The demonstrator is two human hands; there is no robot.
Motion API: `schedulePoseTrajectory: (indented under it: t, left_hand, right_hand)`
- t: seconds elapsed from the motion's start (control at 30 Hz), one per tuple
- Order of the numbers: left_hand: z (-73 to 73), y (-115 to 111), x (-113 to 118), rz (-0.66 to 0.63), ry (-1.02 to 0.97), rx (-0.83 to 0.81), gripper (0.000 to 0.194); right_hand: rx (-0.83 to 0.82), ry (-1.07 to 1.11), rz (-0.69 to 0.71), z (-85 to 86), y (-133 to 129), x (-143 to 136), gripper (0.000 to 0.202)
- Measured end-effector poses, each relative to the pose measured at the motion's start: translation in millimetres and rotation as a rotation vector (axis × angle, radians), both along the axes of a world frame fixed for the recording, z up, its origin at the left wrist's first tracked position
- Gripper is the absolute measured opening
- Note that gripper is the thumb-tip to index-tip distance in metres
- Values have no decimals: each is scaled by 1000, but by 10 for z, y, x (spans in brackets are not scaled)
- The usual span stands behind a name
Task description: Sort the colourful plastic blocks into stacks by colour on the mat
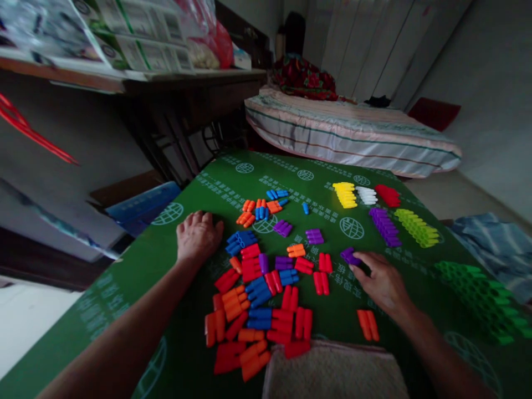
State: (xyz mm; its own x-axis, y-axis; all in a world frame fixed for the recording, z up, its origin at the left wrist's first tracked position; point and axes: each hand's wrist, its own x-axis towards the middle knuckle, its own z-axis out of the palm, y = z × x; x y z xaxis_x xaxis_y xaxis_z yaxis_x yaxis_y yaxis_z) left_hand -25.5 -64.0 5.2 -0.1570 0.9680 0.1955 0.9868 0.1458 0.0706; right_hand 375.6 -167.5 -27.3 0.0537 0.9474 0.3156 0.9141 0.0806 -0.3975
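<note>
My right hand (382, 280) pinches a purple bullet-shaped plastic block (349, 255) between thumb and fingers, at or just above the green table (274, 172). Resting on the tabletop at left is my left hand (199, 235), empty, palm down with fingers loosely apart. Between the hands lies a loose spread of similar blocks, joined in small groups: red blocks (281, 324), blue blocks (258, 291), orange blocks (236, 302) and other purple blocks (315, 236). One orange pair (368, 325) lies below my right hand.
Sorted stacks stand at right: yellow (344, 195), white (367, 195), red (387, 195), purple (384, 227), lime (417, 228) and green (482, 299). A brown mat (336, 374) is at the near edge. Beyond are a bed (353, 130) and a cluttered desk (166, 80).
</note>
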Motion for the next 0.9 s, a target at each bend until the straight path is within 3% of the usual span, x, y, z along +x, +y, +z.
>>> schedulePoseTrajectory:
  t: [0.23,0.47,0.57,0.7,0.9]
  left_hand:
    - [-16,-15,-1,-1,-9,21,54]
    - [-23,-13,-7,-7,-12,22,54]
    - [-25,-15,-8,-1,-7,21,54]
    - [-41,-10,-15,1,-7,25,54]
    - [-38,-11,-11,-1,-6,20,54]
  right_hand:
    - [13,-93,55,213,33,-288,25]
    - [-43,-71,533,541,168,-1195,16]
    - [-106,-195,629,587,256,-1454,12]
    - [-193,-307,655,567,338,-1560,13]
    - [-257,-308,668,570,366,-1541,11]
